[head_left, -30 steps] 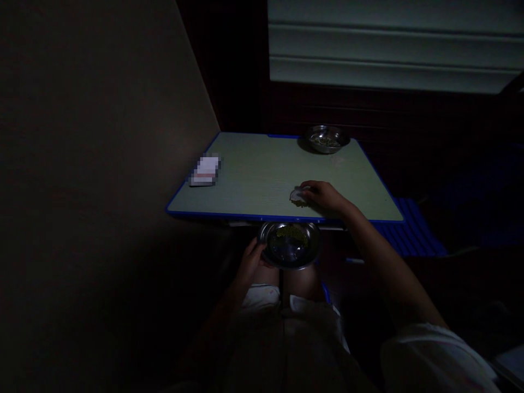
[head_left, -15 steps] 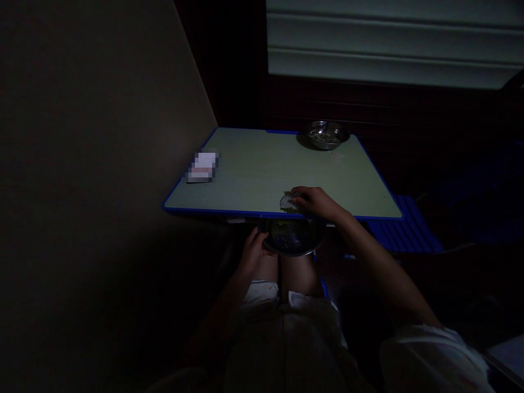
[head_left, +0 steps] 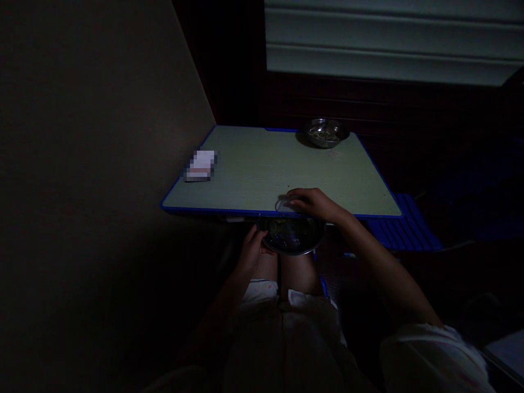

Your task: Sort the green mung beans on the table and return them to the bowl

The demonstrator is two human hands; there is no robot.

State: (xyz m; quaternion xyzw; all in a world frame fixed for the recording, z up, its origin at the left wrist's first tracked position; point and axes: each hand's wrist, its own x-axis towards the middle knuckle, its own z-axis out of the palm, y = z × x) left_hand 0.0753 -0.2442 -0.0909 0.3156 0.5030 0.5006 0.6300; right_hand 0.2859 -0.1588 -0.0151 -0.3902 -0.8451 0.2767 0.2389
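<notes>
A small green folding table (head_left: 254, 174) with a blue rim stands in front of my knees. My right hand (head_left: 313, 203) lies curled at its near edge, fingers pressed on a small pale scrap (head_left: 283, 204). Just below that edge my left hand (head_left: 251, 251) grips the left rim of a round steel bowl (head_left: 292, 236) that holds greenish bits. Part of the bowl is hidden under the table edge.
A second steel bowl (head_left: 325, 132) with greenish bits sits at the table's far right corner. A small pale box (head_left: 200, 165) lies near the left edge. A wall runs along the left. A blue ribbed stool (head_left: 405, 229) stands to the right.
My right hand has dragged the pale scrap and the greenish bits toward the near edge. The bowl in my left hand has risen closer under that edge.
</notes>
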